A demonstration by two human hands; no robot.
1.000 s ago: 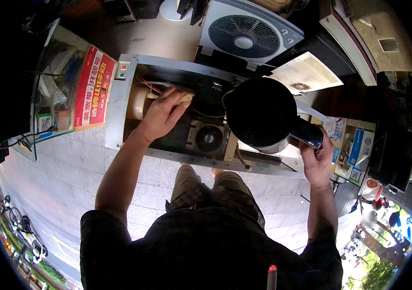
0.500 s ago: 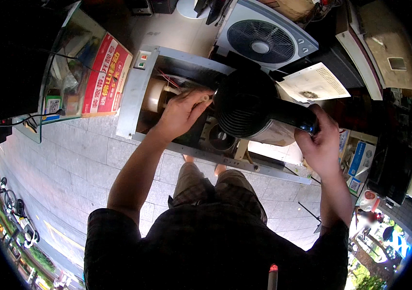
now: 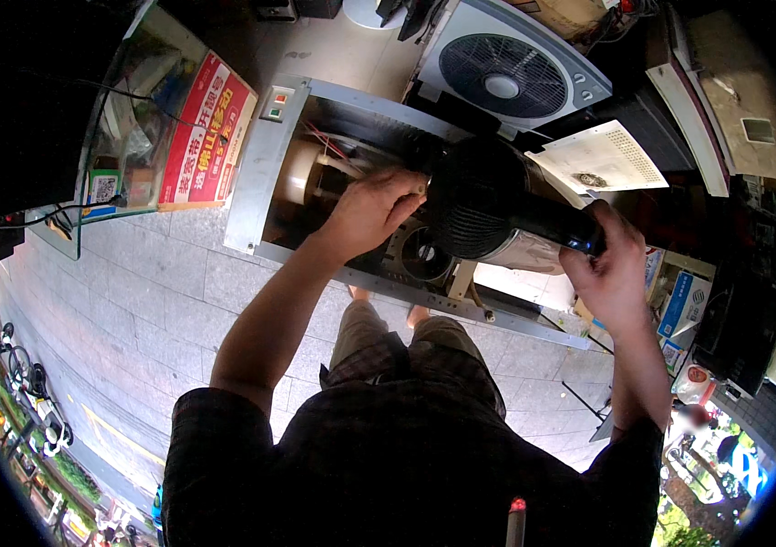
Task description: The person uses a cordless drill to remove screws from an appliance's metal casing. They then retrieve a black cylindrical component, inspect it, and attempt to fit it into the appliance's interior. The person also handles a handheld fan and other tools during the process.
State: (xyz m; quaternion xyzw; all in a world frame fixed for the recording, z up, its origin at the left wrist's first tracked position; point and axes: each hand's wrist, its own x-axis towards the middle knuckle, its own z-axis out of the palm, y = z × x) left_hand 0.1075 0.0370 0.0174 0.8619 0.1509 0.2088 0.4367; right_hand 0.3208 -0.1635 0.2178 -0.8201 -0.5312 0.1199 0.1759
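Note:
In the head view, my right hand (image 3: 611,264) is wrapped round the black handle of an electric kettle (image 3: 474,196). The kettle has a ridged black top and a shiny metal body, and a small blue light glows near its handle. My left hand (image 3: 371,211) is at the kettle's left side, fingers closed in a pinch by its rim; what they hold is hidden. Both hands are over an opened grey metal cabinet (image 3: 260,169). Inside it sit a whitish tank (image 3: 298,173), thin red wires (image 3: 322,139) and a round dark fitting (image 3: 426,257).
A grey box fan (image 3: 502,87) stands behind the cabinet. A perforated cream panel (image 3: 602,155) is to its right. At left is a glass case (image 3: 123,137) with a red and white sign (image 3: 210,137). Boxes (image 3: 684,301) crowd the right; grey paving (image 3: 160,292) lies below.
My left hand has moved slightly right, towards the kettle's rim. The kettle and my right hand have shifted a little right, as has much of the scene.

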